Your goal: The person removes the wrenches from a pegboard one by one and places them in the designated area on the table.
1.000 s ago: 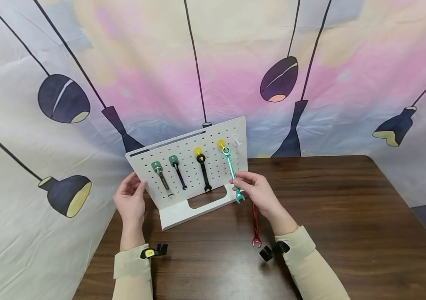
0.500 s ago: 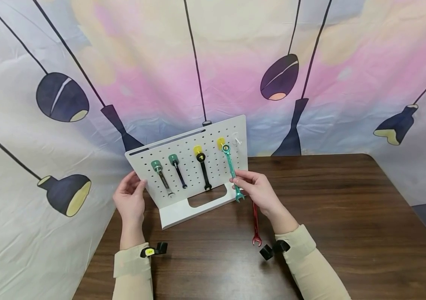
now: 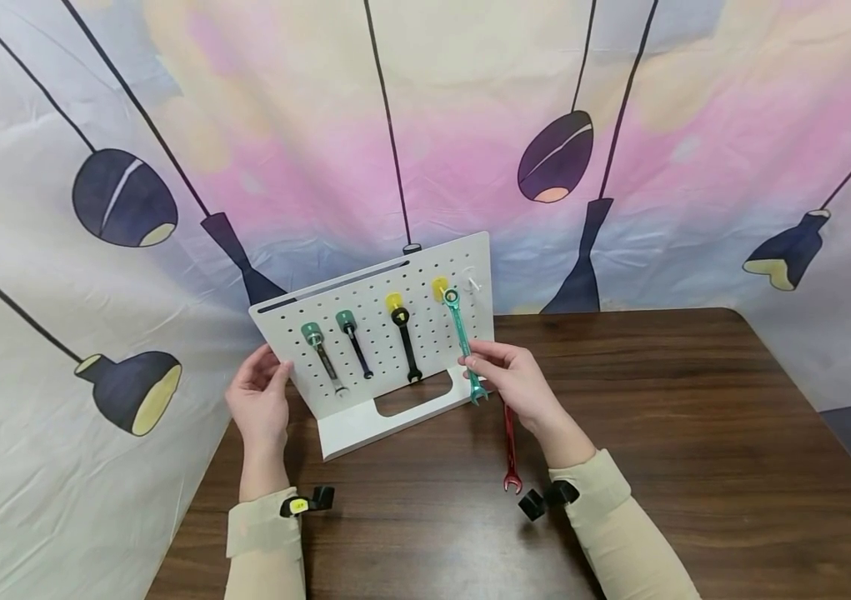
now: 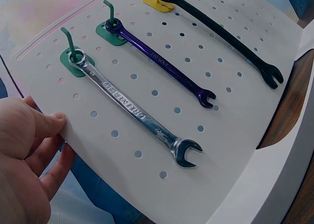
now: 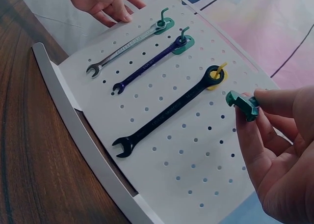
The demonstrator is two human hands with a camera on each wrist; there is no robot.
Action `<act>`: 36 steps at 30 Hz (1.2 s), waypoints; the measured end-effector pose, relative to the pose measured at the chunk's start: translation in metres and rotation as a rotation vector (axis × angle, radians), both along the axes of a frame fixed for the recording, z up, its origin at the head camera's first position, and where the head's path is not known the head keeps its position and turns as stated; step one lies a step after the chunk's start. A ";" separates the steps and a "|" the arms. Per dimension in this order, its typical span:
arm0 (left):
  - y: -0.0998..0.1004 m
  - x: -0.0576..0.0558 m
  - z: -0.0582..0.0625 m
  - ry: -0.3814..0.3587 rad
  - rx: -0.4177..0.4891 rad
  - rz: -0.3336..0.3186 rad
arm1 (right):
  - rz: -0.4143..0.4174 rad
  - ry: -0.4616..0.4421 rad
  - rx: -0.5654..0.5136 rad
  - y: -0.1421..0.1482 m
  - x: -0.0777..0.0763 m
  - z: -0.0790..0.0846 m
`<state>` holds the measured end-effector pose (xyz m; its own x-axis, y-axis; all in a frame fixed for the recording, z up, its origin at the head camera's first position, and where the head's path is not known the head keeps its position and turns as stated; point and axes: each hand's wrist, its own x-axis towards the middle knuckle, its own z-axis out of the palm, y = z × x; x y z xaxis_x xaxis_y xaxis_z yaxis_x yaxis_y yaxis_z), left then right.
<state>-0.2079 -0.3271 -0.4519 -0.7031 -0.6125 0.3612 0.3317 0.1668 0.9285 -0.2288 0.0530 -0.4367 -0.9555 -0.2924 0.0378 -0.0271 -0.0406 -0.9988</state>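
Note:
A white pegboard stand [image 3: 353,427] stands tilted on the table. My left hand [image 3: 258,404] pinches its left edge, the thumb on the front face. My right hand [image 3: 518,383] pinches a teal combination wrench [image 3: 459,327] near its lower, open-jaw end. The wrench's ring end overlaps a yellow hook [image 3: 439,287] on the board in the head view. Left of it hang a black wrench [image 4: 223,38] on another yellow hook, and a purple wrench [image 4: 159,62] and a silver wrench [image 4: 125,101] on green hooks. In the right wrist view only the teal wrench's open end shows between thumb and fingers.
A red wrench [image 3: 511,454] lies on the dark wooden table [image 3: 665,467], partly hidden below my right hand. A clear hook [image 3: 473,282] sits at the board's upper right. Behind stands a cloth backdrop [image 3: 305,125] with painted lamps.

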 end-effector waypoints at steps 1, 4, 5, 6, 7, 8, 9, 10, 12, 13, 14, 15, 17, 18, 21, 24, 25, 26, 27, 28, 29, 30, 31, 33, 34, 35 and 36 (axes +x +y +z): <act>0.000 0.000 0.000 -0.002 0.002 0.001 | 0.000 0.000 0.001 0.000 0.000 0.000; 0.000 0.000 0.000 -0.003 0.006 0.003 | 0.001 -0.003 -0.004 0.001 -0.001 -0.001; 0.000 0.000 0.000 -0.002 0.003 0.003 | 0.001 -0.005 -0.008 0.001 -0.002 -0.002; 0.001 0.000 0.000 0.000 0.002 0.000 | 0.000 -0.006 -0.014 0.001 -0.002 -0.003; 0.001 0.000 0.001 0.006 0.003 -0.005 | -0.001 -0.009 -0.022 0.001 -0.002 -0.003; 0.002 0.001 0.001 0.008 0.002 -0.008 | -0.002 -0.012 -0.032 0.002 -0.002 -0.003; 0.002 0.001 0.001 0.009 -0.002 -0.011 | -0.003 -0.014 -0.042 0.002 -0.002 -0.003; 0.002 0.001 0.001 0.009 -0.007 -0.013 | -0.005 -0.016 -0.052 0.002 -0.002 -0.003; 0.003 0.001 0.000 0.007 -0.012 -0.014 | -0.010 -0.021 -0.072 0.004 -0.002 -0.003; 0.003 0.001 0.000 0.004 -0.014 -0.012 | -0.012 -0.022 -0.078 0.004 -0.002 -0.004; 0.003 0.000 0.000 -0.001 -0.017 -0.011 | -0.014 -0.021 -0.083 0.005 -0.002 -0.004; 0.003 0.000 0.001 -0.005 -0.018 -0.011 | -0.015 -0.018 -0.086 0.006 -0.002 -0.005; 0.003 0.000 0.001 -0.011 -0.016 -0.012 | -0.019 -0.012 -0.084 0.009 -0.003 -0.007; 0.002 0.000 0.001 -0.014 -0.015 -0.011 | -0.019 -0.008 -0.077 0.011 -0.003 -0.008; 0.001 0.001 0.002 -0.018 -0.010 -0.006 | -0.014 -0.003 -0.061 0.017 -0.004 -0.011; 0.001 0.000 0.002 -0.026 -0.020 0.002 | 0.001 -0.018 -0.046 0.024 -0.004 -0.016; 0.001 0.000 0.002 -0.027 -0.020 0.004 | 0.010 -0.026 -0.045 0.027 -0.004 -0.018; 0.001 0.000 0.002 -0.025 -0.016 0.003 | 0.017 -0.036 -0.043 0.029 -0.004 -0.020; 0.001 0.000 0.003 -0.025 -0.015 0.004 | 0.026 -0.047 -0.042 0.031 -0.004 -0.022; 0.001 0.001 0.003 -0.024 -0.013 0.004 | 0.036 -0.059 -0.045 0.033 -0.003 -0.024; 0.001 0.001 0.003 -0.022 -0.014 0.005 | 0.043 -0.071 -0.049 0.035 -0.003 -0.026; 0.001 0.001 0.003 -0.019 -0.015 0.007 | 0.050 -0.086 -0.057 0.036 -0.003 -0.029; 0.001 0.001 0.003 -0.015 -0.011 0.005 | 0.054 -0.101 -0.064 0.038 -0.003 -0.032; 0.001 0.001 0.002 -0.013 -0.019 0.006 | 0.056 -0.137 -0.081 0.042 -0.001 -0.037; 0.001 0.001 0.002 -0.013 -0.021 0.005 | 0.057 -0.155 -0.085 0.045 0.000 -0.041; 0.001 0.001 0.002 -0.013 -0.024 0.005 | 0.053 -0.173 -0.088 0.048 0.001 -0.044; 0.002 0.000 0.002 -0.014 -0.025 0.003 | 0.052 -0.190 -0.087 0.051 0.002 -0.047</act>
